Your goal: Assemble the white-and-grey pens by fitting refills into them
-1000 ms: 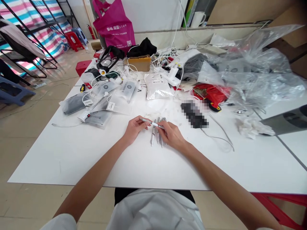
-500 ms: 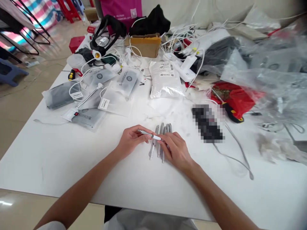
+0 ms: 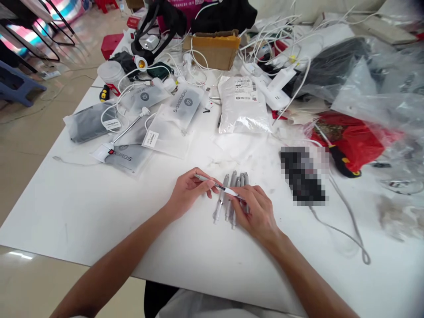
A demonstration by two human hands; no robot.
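Over the white table, both hands hold one pen whose two parts stand apart. My left hand (image 3: 187,194) pinches the grey part (image 3: 202,178) between thumb and fingers. In my right hand (image 3: 260,212), closed fingers grip the white barrel (image 3: 231,191). A thin dark length (image 3: 220,187), apparently the refill, shows between the two parts. Beneath lie several grey-and-white pens (image 3: 220,204), side by side on the tabletop with their grey ends pointing away from me. My right hand covers some of them in part.
At the left lie frosted plastic pouches (image 3: 172,132) and a white lamp-like fitting with a metal stem (image 3: 127,128). A white parcel (image 3: 243,108) and cardboard box (image 3: 215,51) stand behind. To the right are a blurred dark object (image 3: 303,176), its grey cord (image 3: 351,207) and plastic bags (image 3: 364,88).
The pen's parts have come apart, showing the thin dark length between them. My right hand has drawn away from my left with the white barrel. The view has shifted a little.
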